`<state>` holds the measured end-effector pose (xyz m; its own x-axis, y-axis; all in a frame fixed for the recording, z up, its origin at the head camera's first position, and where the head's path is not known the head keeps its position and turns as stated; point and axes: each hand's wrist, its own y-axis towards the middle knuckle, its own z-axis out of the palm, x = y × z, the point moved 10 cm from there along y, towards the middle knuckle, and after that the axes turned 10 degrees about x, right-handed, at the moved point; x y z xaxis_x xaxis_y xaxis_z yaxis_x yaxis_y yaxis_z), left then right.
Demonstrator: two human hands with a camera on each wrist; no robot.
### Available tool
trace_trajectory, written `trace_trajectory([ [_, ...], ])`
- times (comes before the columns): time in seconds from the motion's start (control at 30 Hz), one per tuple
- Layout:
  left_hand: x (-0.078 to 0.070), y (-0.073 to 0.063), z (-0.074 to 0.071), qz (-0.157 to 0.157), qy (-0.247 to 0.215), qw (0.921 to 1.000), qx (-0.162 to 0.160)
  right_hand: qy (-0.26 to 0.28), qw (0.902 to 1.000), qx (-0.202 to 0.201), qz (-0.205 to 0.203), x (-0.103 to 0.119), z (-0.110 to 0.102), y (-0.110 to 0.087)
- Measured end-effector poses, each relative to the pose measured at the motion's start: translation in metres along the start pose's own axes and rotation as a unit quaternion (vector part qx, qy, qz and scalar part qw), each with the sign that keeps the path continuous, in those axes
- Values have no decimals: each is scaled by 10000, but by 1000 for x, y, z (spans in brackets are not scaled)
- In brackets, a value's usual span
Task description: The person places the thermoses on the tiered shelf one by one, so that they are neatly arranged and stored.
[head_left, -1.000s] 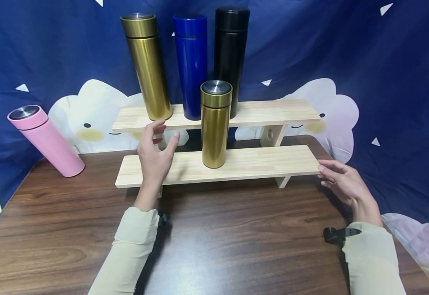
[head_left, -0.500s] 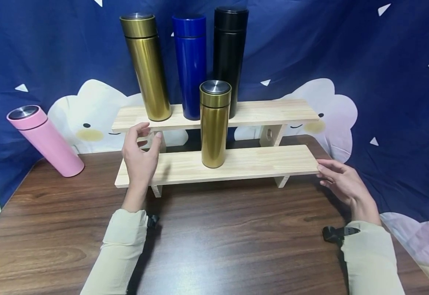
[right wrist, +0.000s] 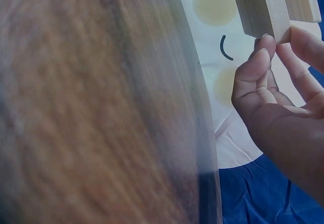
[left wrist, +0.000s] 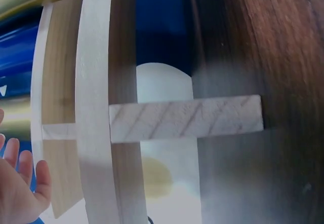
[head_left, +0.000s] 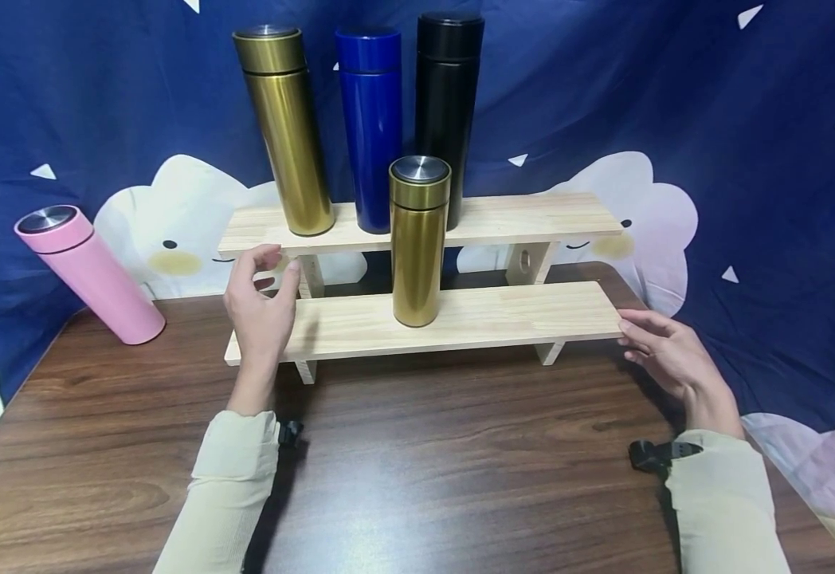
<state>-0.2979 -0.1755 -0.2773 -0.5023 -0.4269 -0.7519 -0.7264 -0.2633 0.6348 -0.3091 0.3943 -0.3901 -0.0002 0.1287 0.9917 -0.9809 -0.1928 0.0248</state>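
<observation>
At the right end of the two-tier wooden shelf (head_left: 511, 315), my right hand (head_left: 676, 363) pinches the lower board's front corner between thumb and fingers. The right wrist view shows that grip on the board end (right wrist: 277, 16) up close. My left hand (head_left: 260, 315) is over the lower board's left end with loosely bent fingers and nothing in them. A short gold thermos (head_left: 417, 263) stands upright mid-way along the lower tier. On the upper tier stand a tall gold thermos (head_left: 284, 143), a blue thermos (head_left: 370, 143) and a black thermos (head_left: 449, 104), side by side.
A pink thermos (head_left: 95, 279) stands on the brown wooden table (head_left: 417, 462) near its left rear edge, apart from the shelf. Behind everything hangs a blue cloth (head_left: 575, 88) with white clouds and triangles. Shelf legs (left wrist: 185, 118) stand under the boards.
My left hand has moved left, from in front of the tall gold thermos to the shelf's left end. My right hand keeps its pinch on the board; the thermoses have stayed put.
</observation>
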Motion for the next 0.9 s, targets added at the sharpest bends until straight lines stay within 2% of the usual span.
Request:
trace_trajectory([
  [0.5, 15, -4, -24, -274, 247, 9991, -229, 88, 9999, 39, -46, 1, 1, -1],
  [0.9, 26, 1, -64, -656, 386, 9931, -887, 32, 10000, 27, -13, 0, -1, 0],
])
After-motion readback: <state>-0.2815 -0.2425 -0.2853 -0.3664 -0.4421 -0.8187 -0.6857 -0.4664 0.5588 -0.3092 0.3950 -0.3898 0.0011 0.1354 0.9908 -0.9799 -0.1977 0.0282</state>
